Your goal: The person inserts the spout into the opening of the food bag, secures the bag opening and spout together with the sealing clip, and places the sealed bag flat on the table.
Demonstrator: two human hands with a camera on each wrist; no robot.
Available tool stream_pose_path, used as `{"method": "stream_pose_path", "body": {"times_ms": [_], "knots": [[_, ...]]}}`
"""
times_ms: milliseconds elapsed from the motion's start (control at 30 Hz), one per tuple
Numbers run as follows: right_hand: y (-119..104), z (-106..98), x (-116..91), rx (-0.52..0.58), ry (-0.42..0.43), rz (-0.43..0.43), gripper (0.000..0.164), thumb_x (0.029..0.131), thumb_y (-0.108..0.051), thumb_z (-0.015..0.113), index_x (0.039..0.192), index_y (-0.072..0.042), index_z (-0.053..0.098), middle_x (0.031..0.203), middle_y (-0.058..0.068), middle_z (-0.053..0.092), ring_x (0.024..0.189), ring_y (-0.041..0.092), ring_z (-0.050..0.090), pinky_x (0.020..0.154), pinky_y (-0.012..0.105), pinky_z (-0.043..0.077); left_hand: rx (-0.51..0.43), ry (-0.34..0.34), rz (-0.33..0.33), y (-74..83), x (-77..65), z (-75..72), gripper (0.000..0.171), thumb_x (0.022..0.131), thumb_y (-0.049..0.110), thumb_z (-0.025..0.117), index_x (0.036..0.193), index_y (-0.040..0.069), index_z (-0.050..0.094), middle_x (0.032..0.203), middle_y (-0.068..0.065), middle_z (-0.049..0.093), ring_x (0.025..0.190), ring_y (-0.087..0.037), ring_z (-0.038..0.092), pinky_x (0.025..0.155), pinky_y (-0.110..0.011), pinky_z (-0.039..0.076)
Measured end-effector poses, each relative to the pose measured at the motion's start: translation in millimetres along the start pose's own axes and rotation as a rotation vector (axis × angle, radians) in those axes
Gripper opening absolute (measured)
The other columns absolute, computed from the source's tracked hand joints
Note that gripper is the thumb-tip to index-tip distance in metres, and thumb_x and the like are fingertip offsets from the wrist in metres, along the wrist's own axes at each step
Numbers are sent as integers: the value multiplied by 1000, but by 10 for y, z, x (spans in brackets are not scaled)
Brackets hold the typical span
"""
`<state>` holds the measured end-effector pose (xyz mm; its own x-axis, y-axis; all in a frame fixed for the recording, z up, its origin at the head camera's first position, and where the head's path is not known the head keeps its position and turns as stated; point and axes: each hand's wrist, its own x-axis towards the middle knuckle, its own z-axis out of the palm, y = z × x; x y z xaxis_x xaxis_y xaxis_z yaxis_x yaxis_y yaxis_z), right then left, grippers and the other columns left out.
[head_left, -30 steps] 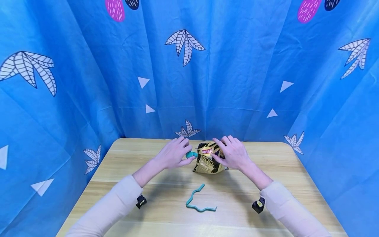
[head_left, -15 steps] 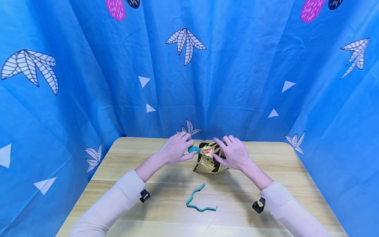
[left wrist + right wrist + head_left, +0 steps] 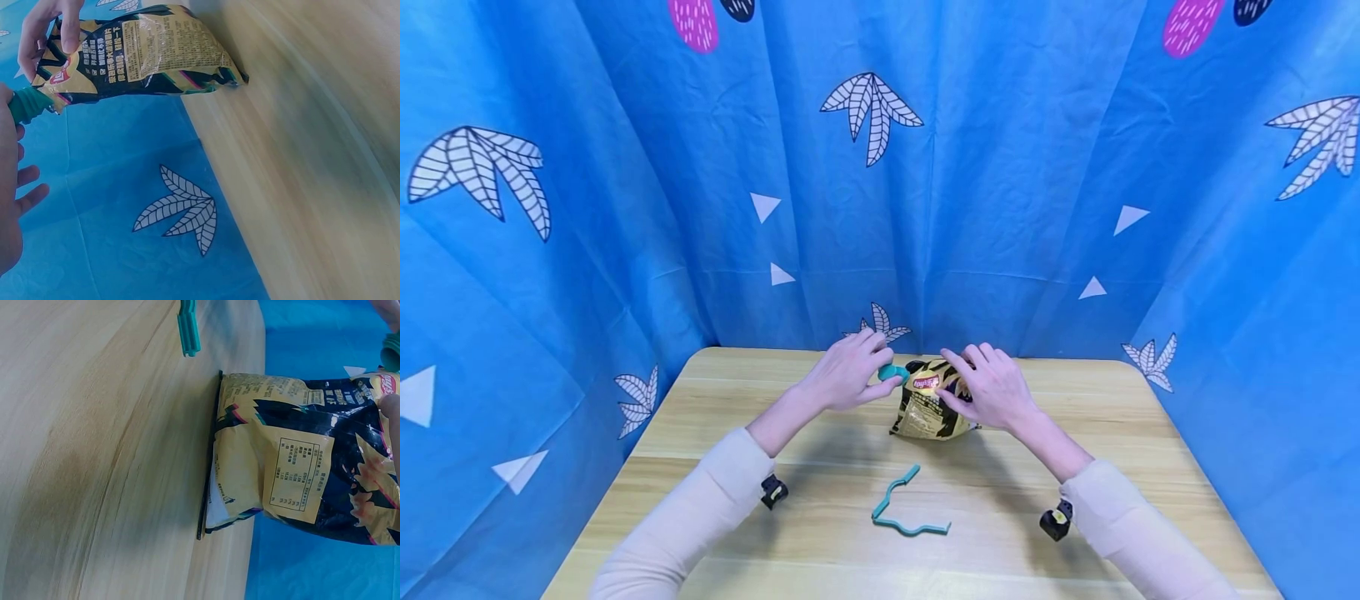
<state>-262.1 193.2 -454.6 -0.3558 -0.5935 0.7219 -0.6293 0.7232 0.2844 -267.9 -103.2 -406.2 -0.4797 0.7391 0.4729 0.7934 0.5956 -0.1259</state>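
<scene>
Since the earlier frame, the left hand [image 3: 853, 372] has edged up and rightward with the green cap [image 3: 892, 372], while the right hand [image 3: 992, 385] stays on the snack bag [image 3: 925, 417].

The bag stands on its base near the far edge of the table [image 3: 1075, 392], just right of the frame's centre; the right hand grips its upper right side with thumb and fingers spread wide, probably to keep the soft pack from tipping. The left hand pinches the cap at the bag's top left corner, a hold that seems to suit fine turning or pressing; whether the cap is fixed there, I cannot tell. The green strip [image 3: 887, 523] lies bent open at lower centre, seemingly left within reach.
</scene>
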Motion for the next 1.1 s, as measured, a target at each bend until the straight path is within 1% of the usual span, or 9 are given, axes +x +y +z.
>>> {"method": "stream_pose_path", "body": {"times_ms": [167, 333, 567, 867, 1100], "knots": [[8, 5, -3, 0, -2, -4, 64, 92, -61, 63, 129, -9, 72, 89, 8, 63, 71, 26, 54, 55, 34, 42, -29, -2, -13, 1, 15, -27, 29, 101, 43, 61, 91, 16, 60, 91, -1, 53, 79, -16, 42, 62, -25, 36], [13, 10, -8, -2, -6, -2, 65, 90, -61, 65, 129, -9, 72, 88, 8, 63, 71, 25, 53, 55, 33, 41, -35, -3, -21, -2, 33, -20, 29, 102, 43, 60, 92, 16, 60, 92, -1, 54, 80, -15, 43, 63, -25, 36], [21, 33, -14, -5, 12, -12, 64, 91, -61, 64, 128, -9, 73, 87, 8, 63, 70, 24, 53, 55, 32, 40, -50, -13, -55, -9, 56, 30, 29, 104, 41, 60, 96, 13, 61, 95, -2, 56, 81, -16, 44, 64, -26, 37], [10, 26, -16, -9, 3, -17, 64, 91, -61, 64, 127, -9, 73, 88, 8, 64, 70, 23, 54, 56, 32, 42, -79, 5, -60, -10, 84, 118, 30, 103, 42, 62, 96, 13, 61, 103, -5, 62, 88, -18, 52, 69, -27, 46], [3, 15, -15, -3, -3, -10, 64, 91, -61, 65, 128, -9, 72, 89, 8, 63, 72, 24, 54, 57, 33, 43, -102, 3, -73, -17, 105, 186, 28, 103, 41, 62, 94, 14, 59, 101, -4, 60, 88, -17, 50, 69, -26, 44]]}}
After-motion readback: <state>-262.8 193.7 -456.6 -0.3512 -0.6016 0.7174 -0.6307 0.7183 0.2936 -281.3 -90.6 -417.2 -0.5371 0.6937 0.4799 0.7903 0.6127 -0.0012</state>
